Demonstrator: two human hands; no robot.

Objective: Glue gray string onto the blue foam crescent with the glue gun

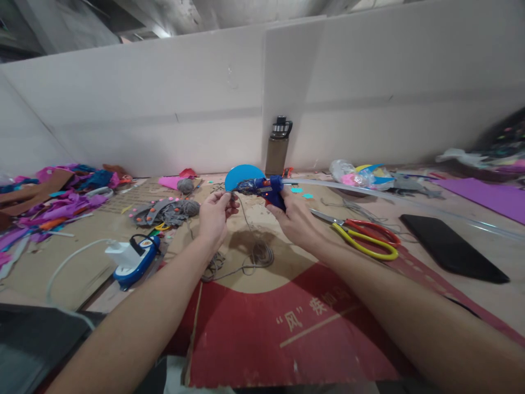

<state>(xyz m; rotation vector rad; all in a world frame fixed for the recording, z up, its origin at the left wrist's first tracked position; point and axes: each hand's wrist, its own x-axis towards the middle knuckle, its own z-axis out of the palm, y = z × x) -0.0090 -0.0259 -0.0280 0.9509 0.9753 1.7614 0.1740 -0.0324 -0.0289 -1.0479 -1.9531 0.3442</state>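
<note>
My right hand [293,216] is wrapped round the handle of a blue hot glue gun [268,187], its nozzle pointing left. A long clear glue stick [348,186] runs out of the gun's back to the right. My left hand [216,216] pinches grey yarn [246,216] right by the nozzle; what else may sit between the fingertips is too small to tell. The yarn hangs down into loose coils [259,256] on the cardboard below. Behind the nozzle is a round blue disc [245,174].
Red-and-yellow-handled scissors [367,238] and a black phone [453,247] lie at right. A bottle [278,148] stands by the back panel. On the left are a blue power strip [137,262], grey yarn pieces [164,212] and coloured scraps [69,191]. Printed cardboard [279,339] covers the front.
</note>
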